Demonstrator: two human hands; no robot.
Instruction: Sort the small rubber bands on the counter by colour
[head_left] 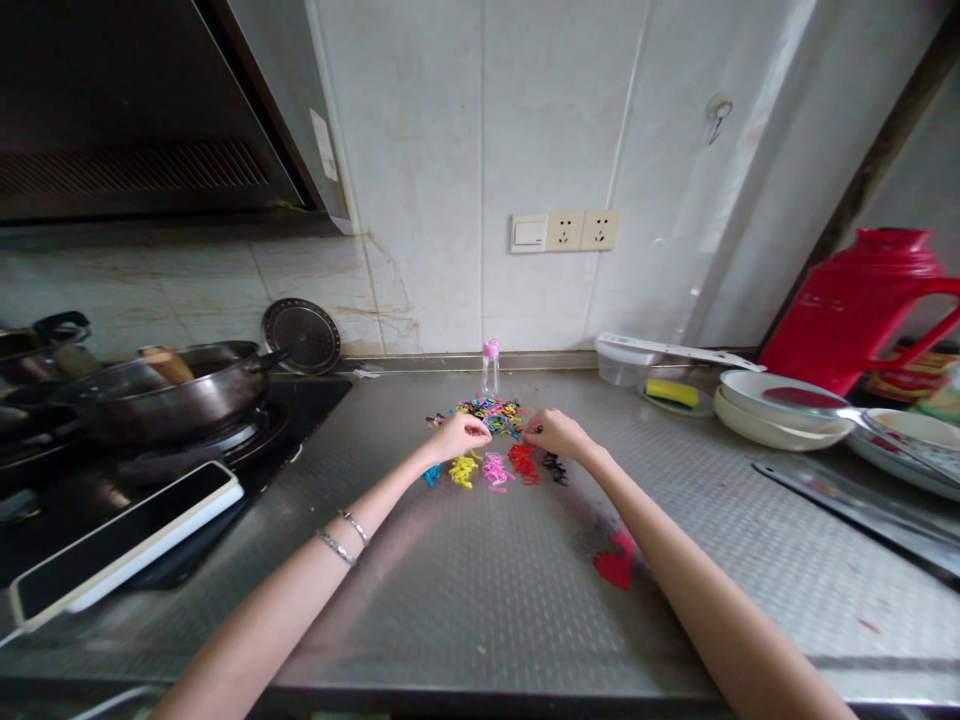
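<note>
A mixed heap of small colourful bands (491, 408), which look like little rubber hair ties, lies on the steel counter. At its left front edge my left hand (459, 436) is closed, fingertips together. My right hand (556, 434) is pinched at the heap's right edge. Whatever is between the fingers of either hand is too small to make out. Nearer to me are single-colour piles in a row: blue (431, 475), partly under my left hand, yellow (463, 470), pink (496, 471), red (523, 463) and black (555, 468), below my right hand.
Behind the heap stands a small clear bottle with a pink cap (490, 368). To the left are a phone (127, 540) and a pan (180, 395) on the stove. Bowls (780, 415), a yellow sponge (671, 393), a knife (840, 505) and a red thermos (847, 310) occupy the right.
</note>
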